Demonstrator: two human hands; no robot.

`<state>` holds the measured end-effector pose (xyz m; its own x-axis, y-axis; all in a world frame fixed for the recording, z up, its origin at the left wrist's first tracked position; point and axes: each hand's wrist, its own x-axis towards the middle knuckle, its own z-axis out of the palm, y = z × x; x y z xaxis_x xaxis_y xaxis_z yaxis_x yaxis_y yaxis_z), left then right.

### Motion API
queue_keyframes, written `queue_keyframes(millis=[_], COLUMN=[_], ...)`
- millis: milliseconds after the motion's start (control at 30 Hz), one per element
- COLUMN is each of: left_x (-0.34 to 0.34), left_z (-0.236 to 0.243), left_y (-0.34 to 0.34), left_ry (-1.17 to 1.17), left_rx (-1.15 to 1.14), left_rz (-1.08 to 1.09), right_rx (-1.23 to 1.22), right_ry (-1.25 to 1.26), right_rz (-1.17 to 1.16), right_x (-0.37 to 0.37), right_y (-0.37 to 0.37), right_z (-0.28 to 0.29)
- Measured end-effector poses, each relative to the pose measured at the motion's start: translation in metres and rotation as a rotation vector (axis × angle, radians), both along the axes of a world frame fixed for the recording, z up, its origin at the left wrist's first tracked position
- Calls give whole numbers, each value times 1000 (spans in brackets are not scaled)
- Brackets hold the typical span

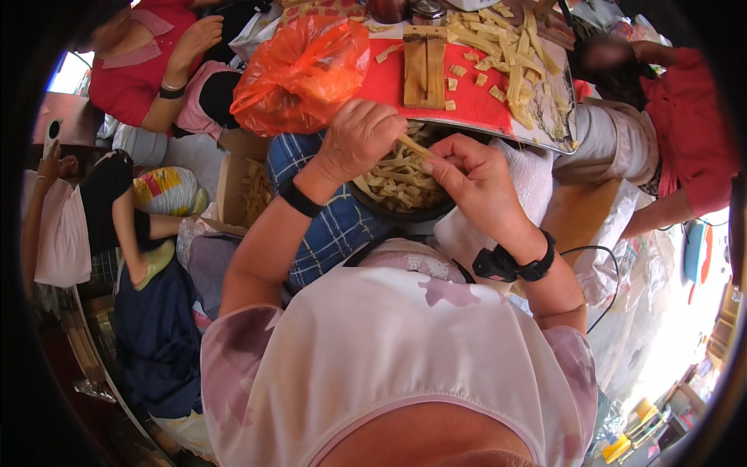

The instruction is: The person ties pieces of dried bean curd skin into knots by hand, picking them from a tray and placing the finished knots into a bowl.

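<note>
A pale yellow strip (415, 146) spans the gap between my two hands. My left hand (362, 140) is closed in a fist around its left end. The thumb and fingers of my right hand (476, 173) pinch the other end. Right below them is a dark round pan (401, 215), holding a heap of similar yellowish strips (398, 185). Part of the heap is hidden by my hands. What the strips are made of, I cannot tell. Beyond my hands, a slotted wooden block (425, 68) lies on a red surface (486, 109), with small cut pieces (457, 70) beside it.
An orange-red plastic bag (302, 74) bulges next to my left hand. More strips (513, 54) pile up on the far right of the table. A cardboard box (231, 191) with strips stands at left. People sit at left (144, 70) and right (689, 117).
</note>
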<state>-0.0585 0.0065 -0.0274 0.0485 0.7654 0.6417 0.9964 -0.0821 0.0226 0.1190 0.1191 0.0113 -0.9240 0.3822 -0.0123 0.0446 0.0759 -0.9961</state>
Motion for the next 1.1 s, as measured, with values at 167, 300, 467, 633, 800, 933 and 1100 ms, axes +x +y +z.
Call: queue_keyframes(millis=[167, 300, 467, 633, 800, 933, 1100], left_x=[-14, -11, -19, -31, -47, -37, -27], left_z=[-13, -12, -3, 2, -10, -11, -3], left_y=[9, 24, 37, 51, 65, 67, 32], left_ry=[-115, -1156, -1618, -1147, -1072, -815, -1437], left_rx=[-68, -181, -201, -178, -178, -301, -213], left_rz=[67, -10, -270, 65, 153, 412, 214], right_rx=[51, 320, 549, 554, 572, 825, 547], right_ry=[85, 1, 141, 155, 109, -44, -133], right_rz=[-63, -152, -341, -353, -362, -418, -315], right_x=[-9, -31, -57, -74, -85, -87, -68], right_y=[1, 43, 71, 82, 83, 90, 81], right_z=[-2, -17, -32, -35, -28, -53, -49])
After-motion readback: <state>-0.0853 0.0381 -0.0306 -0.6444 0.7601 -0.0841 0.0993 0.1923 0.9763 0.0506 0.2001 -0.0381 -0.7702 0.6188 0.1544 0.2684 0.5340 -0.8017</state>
